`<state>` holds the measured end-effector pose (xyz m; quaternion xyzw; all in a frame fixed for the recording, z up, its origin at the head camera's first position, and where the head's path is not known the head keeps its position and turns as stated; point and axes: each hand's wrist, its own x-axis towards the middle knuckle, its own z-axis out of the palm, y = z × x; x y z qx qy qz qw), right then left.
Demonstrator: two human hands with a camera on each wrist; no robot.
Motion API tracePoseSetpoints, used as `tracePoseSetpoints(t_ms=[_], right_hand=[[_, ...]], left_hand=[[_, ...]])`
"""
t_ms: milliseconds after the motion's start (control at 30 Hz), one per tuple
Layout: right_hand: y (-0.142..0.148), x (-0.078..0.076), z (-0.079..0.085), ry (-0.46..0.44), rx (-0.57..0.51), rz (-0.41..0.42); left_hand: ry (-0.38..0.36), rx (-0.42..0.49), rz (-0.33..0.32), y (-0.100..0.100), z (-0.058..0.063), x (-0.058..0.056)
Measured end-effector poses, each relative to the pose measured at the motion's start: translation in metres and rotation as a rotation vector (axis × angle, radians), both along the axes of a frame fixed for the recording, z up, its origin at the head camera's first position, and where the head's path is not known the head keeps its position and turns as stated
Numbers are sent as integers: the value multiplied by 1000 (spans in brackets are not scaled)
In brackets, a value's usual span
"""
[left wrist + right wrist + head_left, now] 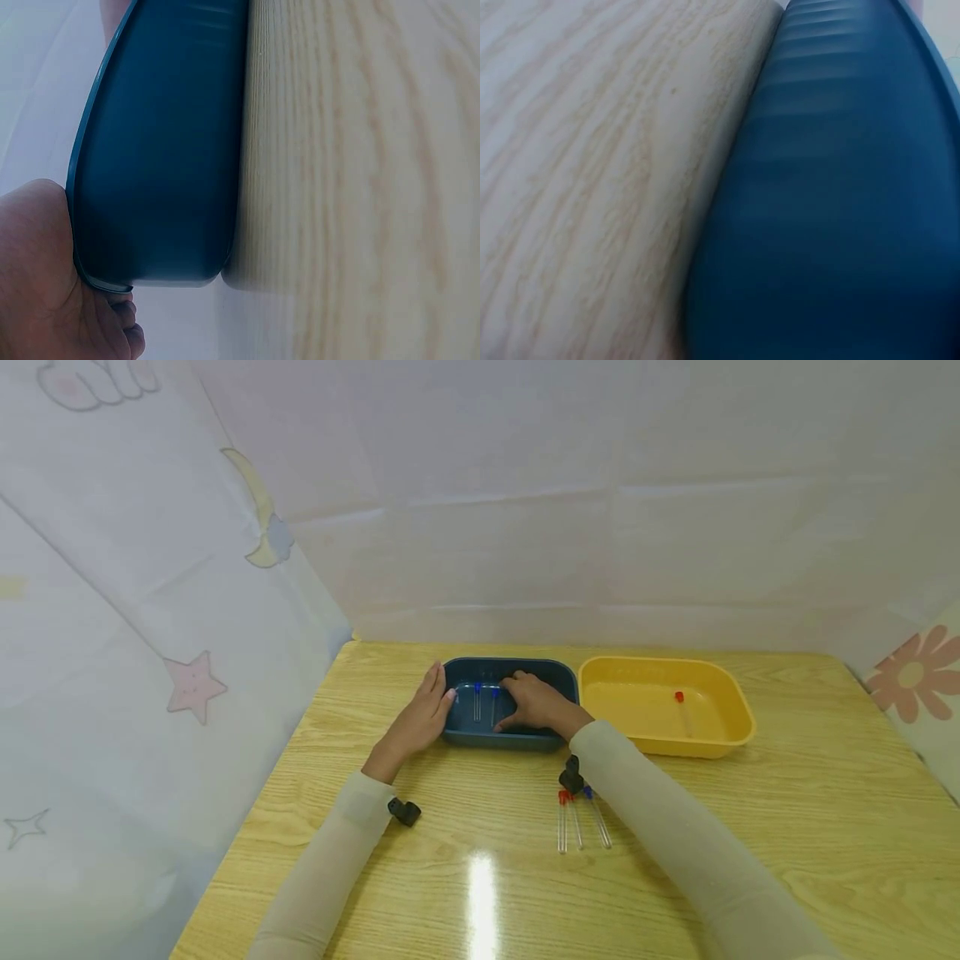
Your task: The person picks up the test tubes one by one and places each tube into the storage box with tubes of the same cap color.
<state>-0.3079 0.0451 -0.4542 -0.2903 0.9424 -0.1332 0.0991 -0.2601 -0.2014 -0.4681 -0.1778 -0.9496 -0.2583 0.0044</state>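
Observation:
A dark blue plastic tray [502, 741] stands on the table. My left hand [416, 718] grips its left end, thumb over the rim and fingers along the outside; the left wrist view shows the left hand [37, 277] at the tray's corner. Inside lie two clear test tubes with blue caps, a left tube [477, 703] and a right tube [495, 706]. My right hand [532, 702] reaches into the tray beside the right tube, thumb and fingers spread apart near its two ends. Only the tray's outer wall [832, 202] and the tabletop show in the right wrist view.
A yellow tray [675, 747] stands right of the blue one, holding a red-capped test tube [684, 710]. In front, beside my right forearm, lie two red-capped tubes [562, 827] and a blue-capped tube [598, 820]. Printed cloth hangs behind and left of the wooden table [405, 877].

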Motion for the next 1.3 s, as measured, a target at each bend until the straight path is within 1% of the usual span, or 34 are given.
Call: tracePoseSetpoints(t_ms=[200, 567, 733, 1000, 1133, 1300], right_hand=[[2, 4, 6, -30, 3, -11], [9, 12, 16, 25, -10, 22], [13, 15, 18, 57, -27, 40], [22, 27, 21, 90, -37, 46], [23, 34, 29, 88, -40, 41], [22, 42, 37, 103, -55, 55]], left_hand=[[-7, 1, 3, 1, 1, 0], [-21, 16, -12, 2, 3, 0], [-15, 18, -12, 3, 2, -3], [-10, 15, -21, 4, 1, -4], [-8, 9, -17, 4, 2, -4], [-1, 4, -9, 4, 2, -5]])
